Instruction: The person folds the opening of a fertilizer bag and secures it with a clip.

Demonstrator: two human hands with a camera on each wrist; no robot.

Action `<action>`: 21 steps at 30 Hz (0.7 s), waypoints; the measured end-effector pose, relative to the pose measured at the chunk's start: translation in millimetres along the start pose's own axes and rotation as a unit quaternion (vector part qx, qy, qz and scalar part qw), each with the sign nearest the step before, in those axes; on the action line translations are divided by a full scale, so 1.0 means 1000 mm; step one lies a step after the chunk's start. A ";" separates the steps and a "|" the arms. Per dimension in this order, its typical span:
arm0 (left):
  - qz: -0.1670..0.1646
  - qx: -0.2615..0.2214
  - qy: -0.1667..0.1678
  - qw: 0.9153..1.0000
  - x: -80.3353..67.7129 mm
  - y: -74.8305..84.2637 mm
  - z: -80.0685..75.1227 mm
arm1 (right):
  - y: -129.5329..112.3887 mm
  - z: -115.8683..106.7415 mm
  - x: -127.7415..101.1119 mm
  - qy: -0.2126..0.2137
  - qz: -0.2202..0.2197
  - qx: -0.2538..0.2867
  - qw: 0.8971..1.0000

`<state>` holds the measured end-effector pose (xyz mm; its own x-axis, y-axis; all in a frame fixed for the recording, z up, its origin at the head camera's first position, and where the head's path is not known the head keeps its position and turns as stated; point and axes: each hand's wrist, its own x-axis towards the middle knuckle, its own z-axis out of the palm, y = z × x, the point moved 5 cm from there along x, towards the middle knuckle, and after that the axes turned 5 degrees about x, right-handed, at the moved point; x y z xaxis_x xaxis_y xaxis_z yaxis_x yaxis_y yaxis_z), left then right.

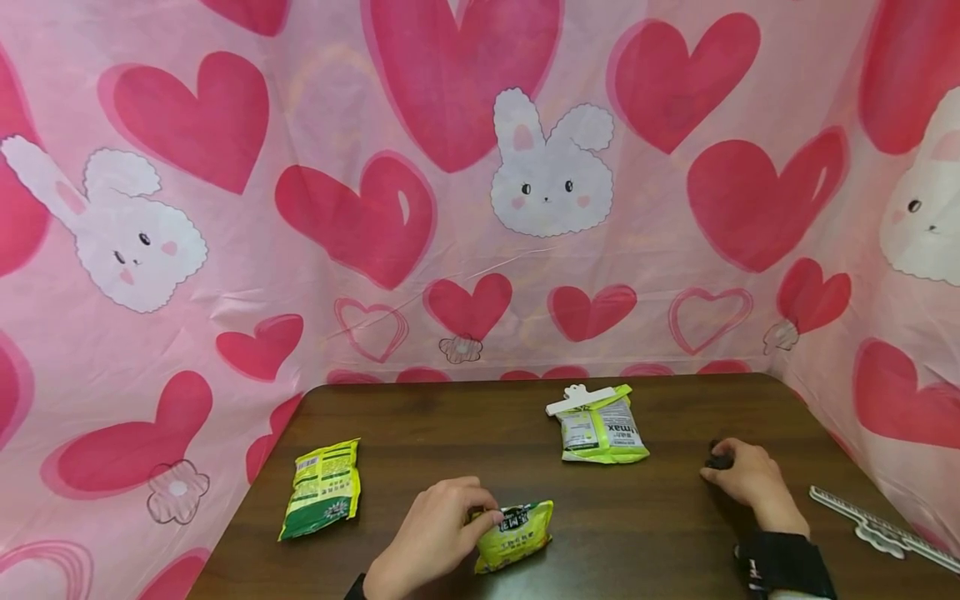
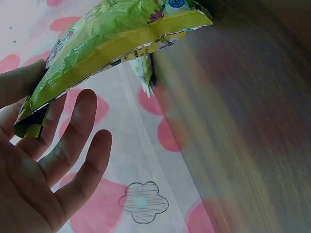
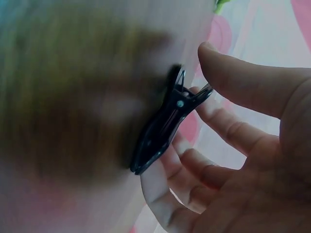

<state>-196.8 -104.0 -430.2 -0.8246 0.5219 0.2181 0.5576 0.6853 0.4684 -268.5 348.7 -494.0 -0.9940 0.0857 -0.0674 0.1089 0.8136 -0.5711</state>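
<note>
My left hand [image 1: 442,533] pinches the top left corner of a plump yellow-green packet [image 1: 517,542] between thumb and fingers. In the left wrist view the packet [image 2: 121,39] slants upward, a small dark piece [image 2: 33,124] shows at the gripped corner, and the other fingers are spread below. On the right side of the table, my right hand [image 1: 753,479] holds a small black clip [image 1: 720,458] at its fingertips. The right wrist view shows the clip [image 3: 165,121] resting along the curled fingers, its jaws pointing down and the thumb near its handles.
A yellow-and-green packet [image 1: 322,492] lies at the left. Toward the back, a grey-and-green packet [image 1: 603,429] has a white bar clip [image 1: 581,401] across its top. Another long pale clip [image 1: 885,529] lies near the right edge. Pink heart-patterned cloth [image 1: 465,250] surrounds the brown table [image 1: 450,433].
</note>
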 end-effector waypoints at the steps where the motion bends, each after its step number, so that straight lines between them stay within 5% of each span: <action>1: -0.002 -0.001 -0.001 1.000 0.000 0.000 0.000 | -0.001 0.001 0.001 0.000 -0.003 0.002 1.000; 21: -0.005 -0.008 -0.006 1.000 0.001 -0.001 0.000 | -0.012 0.007 0.000 -0.041 0.047 0.051 0.997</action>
<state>-197.9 -103.8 -430.6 -0.8288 0.5217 0.2023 0.5476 0.6822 0.4844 -270.0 334.9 -493.2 -0.9762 0.1071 -0.1888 0.2050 0.7408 -0.6397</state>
